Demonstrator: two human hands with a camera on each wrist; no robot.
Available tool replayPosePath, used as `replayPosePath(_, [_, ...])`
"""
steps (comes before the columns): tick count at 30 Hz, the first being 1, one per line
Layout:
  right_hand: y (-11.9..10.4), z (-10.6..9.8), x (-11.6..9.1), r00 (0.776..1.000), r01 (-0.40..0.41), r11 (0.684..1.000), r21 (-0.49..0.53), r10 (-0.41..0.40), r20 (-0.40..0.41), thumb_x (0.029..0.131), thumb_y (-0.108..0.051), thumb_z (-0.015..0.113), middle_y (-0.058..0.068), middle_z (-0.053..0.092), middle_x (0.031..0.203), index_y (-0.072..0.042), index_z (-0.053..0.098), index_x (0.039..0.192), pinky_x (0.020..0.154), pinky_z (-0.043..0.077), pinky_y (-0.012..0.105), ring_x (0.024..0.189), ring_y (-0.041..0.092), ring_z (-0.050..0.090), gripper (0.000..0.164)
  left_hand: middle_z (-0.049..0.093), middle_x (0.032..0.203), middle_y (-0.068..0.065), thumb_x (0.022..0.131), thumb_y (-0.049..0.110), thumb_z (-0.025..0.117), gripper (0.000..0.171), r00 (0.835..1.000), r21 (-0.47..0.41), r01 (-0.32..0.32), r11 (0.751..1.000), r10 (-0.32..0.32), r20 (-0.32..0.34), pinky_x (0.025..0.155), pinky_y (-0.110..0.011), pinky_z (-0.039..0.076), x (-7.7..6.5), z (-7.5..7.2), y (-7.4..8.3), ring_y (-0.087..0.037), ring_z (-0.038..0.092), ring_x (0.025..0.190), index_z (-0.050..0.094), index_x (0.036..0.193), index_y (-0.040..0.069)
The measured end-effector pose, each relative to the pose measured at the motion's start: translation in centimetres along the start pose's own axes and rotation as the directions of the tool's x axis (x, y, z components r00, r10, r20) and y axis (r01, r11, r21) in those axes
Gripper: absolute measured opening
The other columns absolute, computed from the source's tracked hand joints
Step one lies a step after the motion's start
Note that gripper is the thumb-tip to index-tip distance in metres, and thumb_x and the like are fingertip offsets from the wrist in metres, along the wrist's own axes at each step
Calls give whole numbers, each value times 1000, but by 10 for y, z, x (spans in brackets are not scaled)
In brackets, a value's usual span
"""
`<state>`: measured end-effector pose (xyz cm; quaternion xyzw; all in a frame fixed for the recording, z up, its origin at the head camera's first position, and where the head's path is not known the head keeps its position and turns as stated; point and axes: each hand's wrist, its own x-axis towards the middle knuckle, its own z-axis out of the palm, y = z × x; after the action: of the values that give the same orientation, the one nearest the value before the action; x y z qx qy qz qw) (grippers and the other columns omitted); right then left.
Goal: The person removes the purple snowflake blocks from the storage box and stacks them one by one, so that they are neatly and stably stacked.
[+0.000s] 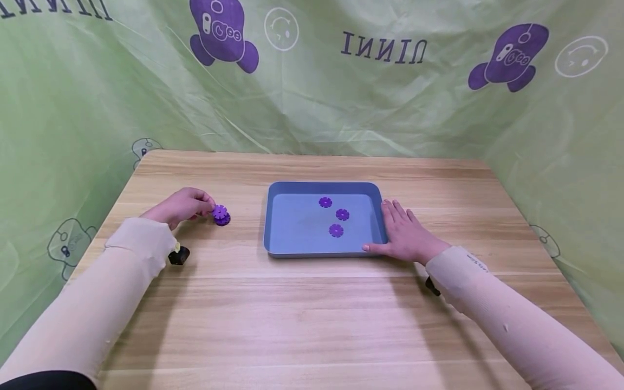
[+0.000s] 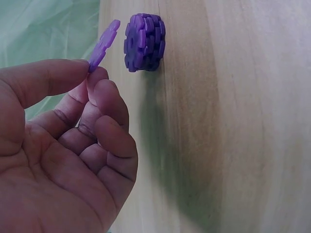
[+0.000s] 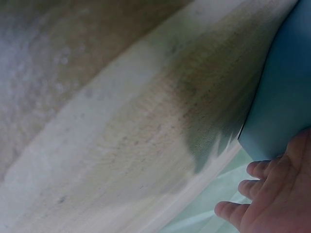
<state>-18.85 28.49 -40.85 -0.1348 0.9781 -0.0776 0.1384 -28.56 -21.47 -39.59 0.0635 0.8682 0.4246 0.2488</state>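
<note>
Between thumb and forefinger, my left hand pinches a thin purple notched disc by its edge. Just beyond the held disc, a small stack of the same purple discs stands on the table, apart from it in the left wrist view. My right hand rests with spread fingers against the right side of a blue-grey tray, its thumb over the near right corner. Inside the tray lie three separate purple discs, flat on its right half.
The wooden table reaches back to a green printed curtain, which also hangs at both sides. A black wrist camera sits under the left sleeve, and another dark one under the right.
</note>
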Motion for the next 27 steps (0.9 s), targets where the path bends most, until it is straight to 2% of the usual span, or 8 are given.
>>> replayPosePath(10, [2,2,2,1000,8,1000,-7,-8,2,91,-72,59,34,6,165,16,6,156,120,7,65,152,51,4,122,57,84,-2,105,8,55,16,1000,-8,12,1000,-12,2,70,-32,44,2,3,-2,-20,51,82,61,108,-6])
replayPosePath(16, [1,0,3,1000,6,1000,1,-6,6,91,-72,59,34,6,165,16,5,157,120,6,65,152,51,4,122,58,85,-3,105,8,55,19,1000,-2,17,1000,-17,2,69,-31,45,1,2,-3,-19,51,82,61,112,-8])
replayPosePath(27, [-1,-1,1,1000,-8,1000,12,7,22,91,-73,58,35,6,165,16,5,157,120,5,66,152,52,3,123,59,82,-3,108,14,51,26,998,0,67,998,-67,-11,66,-28,44,1,3,0,-17,50,77,59,116,-9])
